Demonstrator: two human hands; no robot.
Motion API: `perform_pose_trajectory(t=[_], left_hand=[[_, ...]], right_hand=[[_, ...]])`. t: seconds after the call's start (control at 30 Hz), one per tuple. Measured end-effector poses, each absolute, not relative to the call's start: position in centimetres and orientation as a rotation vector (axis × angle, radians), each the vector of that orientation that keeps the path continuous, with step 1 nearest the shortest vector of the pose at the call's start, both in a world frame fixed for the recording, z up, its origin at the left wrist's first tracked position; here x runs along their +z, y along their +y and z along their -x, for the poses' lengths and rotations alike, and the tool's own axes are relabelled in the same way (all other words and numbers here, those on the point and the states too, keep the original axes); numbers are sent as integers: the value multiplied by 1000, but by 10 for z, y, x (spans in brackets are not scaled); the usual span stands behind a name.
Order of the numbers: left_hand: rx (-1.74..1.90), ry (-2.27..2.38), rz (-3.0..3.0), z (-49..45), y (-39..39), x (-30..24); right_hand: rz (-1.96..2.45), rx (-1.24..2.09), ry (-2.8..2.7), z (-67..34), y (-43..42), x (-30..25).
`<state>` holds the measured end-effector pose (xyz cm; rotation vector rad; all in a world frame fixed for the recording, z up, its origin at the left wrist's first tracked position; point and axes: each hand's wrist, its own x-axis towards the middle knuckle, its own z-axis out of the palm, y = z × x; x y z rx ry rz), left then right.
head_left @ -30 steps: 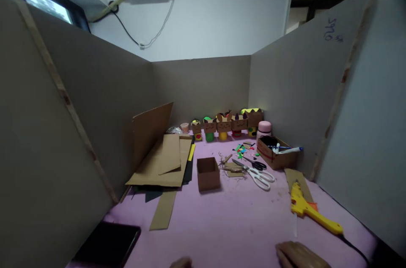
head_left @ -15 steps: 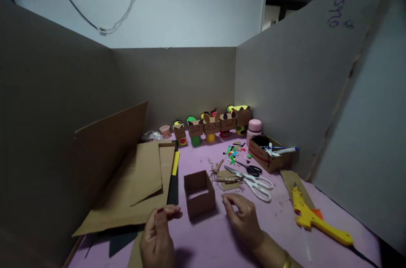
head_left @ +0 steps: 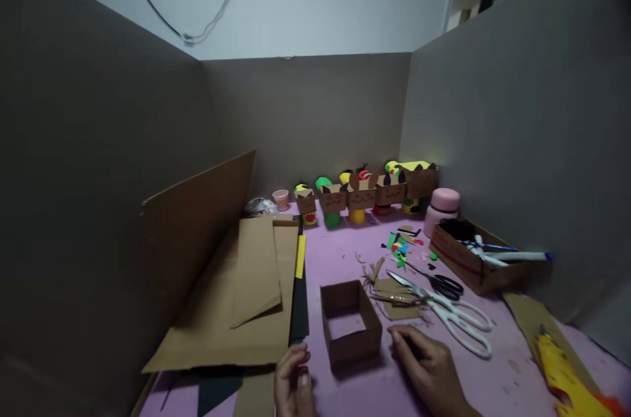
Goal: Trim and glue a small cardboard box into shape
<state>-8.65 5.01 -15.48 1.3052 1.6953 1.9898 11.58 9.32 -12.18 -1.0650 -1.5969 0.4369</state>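
A small open-topped cardboard box frame (head_left: 355, 346) stands on the pink tabletop, with the table showing through its middle. Just left of its near corner is my left hand (head_left: 293, 383), fingers loosely curled and the thumb a little apart, holding nothing I can see. My right hand (head_left: 428, 364) is close to the box's right side, not gripping it. Its thumb and forefinger are pinched together; anything between them is too small to make out. White-handled scissors (head_left: 456, 319) lie beyond the right hand, beside cardboard scraps (head_left: 394, 305).
Large cardboard sheets (head_left: 221, 331) cover the left side. Decorated figures with cardboard faces (head_left: 362, 196) line the back. A pink bottle (head_left: 442, 208), a box of pens (head_left: 473, 266), black scissors (head_left: 446, 285), foam bits (head_left: 398, 247) and a yellow glue gun (head_left: 562, 371) are at right.
The view has shifted left, so the things on the table appear further right. My left hand's fingers have curled in nearer the box. The box stays put on the table.
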Motion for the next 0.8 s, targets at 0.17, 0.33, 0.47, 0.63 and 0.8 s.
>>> perform_pose_trajectory(t=[0.17,0.33,0.47,0.63,0.8], left_hand=[[1981,1862,-1599,101,48,-116],[1392,2330,-1979,141,75,-68],[1151,2459,-2014,172,97,-56],[1357,2513,-2137,176,79,-31],[1781,2441,-2298,145,15,11]], right_hand=[[1128,560,-1516,-116,93,-127],[1128,674,-1455,-116,91,-127],[1091,760,-1405,-118,87,-126],[1036,879,-1322,-123,79,-125],[945,1015,-1221,-123,67,-106]])
